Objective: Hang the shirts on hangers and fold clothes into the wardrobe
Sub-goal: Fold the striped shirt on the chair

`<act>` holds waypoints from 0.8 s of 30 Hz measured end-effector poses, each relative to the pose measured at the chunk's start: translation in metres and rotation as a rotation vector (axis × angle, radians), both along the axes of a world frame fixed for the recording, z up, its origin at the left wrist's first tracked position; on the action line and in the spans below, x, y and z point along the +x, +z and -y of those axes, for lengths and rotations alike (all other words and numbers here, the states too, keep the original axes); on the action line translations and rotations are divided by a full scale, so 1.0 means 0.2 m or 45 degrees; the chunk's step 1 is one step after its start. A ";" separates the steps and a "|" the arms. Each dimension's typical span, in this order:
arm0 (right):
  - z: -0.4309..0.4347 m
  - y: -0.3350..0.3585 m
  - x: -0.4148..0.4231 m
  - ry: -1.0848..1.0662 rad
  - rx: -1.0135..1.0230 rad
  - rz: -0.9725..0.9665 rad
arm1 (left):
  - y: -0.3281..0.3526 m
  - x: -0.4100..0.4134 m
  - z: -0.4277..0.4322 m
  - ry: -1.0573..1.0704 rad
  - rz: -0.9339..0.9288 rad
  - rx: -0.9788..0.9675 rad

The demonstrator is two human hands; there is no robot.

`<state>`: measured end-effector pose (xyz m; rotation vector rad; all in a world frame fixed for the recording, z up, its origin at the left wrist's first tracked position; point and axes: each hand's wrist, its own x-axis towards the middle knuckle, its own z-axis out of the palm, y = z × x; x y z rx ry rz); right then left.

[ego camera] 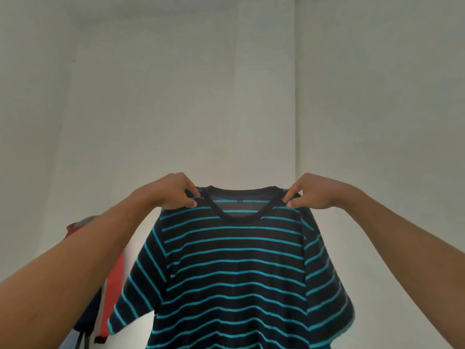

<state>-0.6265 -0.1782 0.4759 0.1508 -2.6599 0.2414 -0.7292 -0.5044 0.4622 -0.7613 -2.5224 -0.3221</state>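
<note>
A dark navy T-shirt with thin turquoise stripes (234, 268) hangs spread out in front of me, front facing me, held up at arm's length. My left hand (173, 191) pinches its left shoulder beside the collar. My right hand (310, 191) pinches the right shoulder the same way. The collar sits level between both hands, and the sleeves droop to either side. The shirt's hem runs out of the bottom of the frame. No hanger is in view.
A plain white wall with a vertical corner edge (295, 96) fills the background. A red and dark blue garment or bag (113, 293) hangs against the wall at lower left, partly behind my left forearm.
</note>
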 end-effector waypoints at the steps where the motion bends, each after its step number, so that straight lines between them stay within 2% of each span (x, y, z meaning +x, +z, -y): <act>1: 0.01 0.00 -0.03 -0.040 0.008 0.024 | 0.00 -0.01 -0.03 0.045 0.022 -0.050; 4: 0.06 -0.02 -0.08 -0.165 -0.150 0.101 | -0.02 -0.02 -0.12 0.125 0.149 -0.021; 6: 0.09 -0.04 -0.09 -0.175 -0.481 0.154 | -0.05 -0.03 -0.18 0.137 0.278 0.139; 8: 0.12 -0.07 -0.09 -0.116 -0.846 0.236 | -0.09 -0.04 -0.22 0.052 0.436 0.419; 10: 0.11 -0.10 -0.09 -0.041 -1.077 0.272 | -0.11 -0.07 -0.24 -0.038 0.511 0.575; 12: 0.09 -0.12 -0.09 -0.011 -1.122 0.266 | -0.13 -0.07 -0.25 -0.067 0.557 0.607; 16: 0.02 -0.16 -0.11 -0.141 -0.976 0.214 | -0.15 -0.05 -0.24 -0.121 0.497 0.711; 20: -0.02 -0.20 -0.13 -0.047 -1.001 -0.113 | -0.15 -0.07 -0.24 -0.276 0.355 0.920; 24: -0.03 -0.22 -0.14 0.109 -1.115 -0.417 | -0.15 -0.06 -0.26 -0.476 0.324 1.220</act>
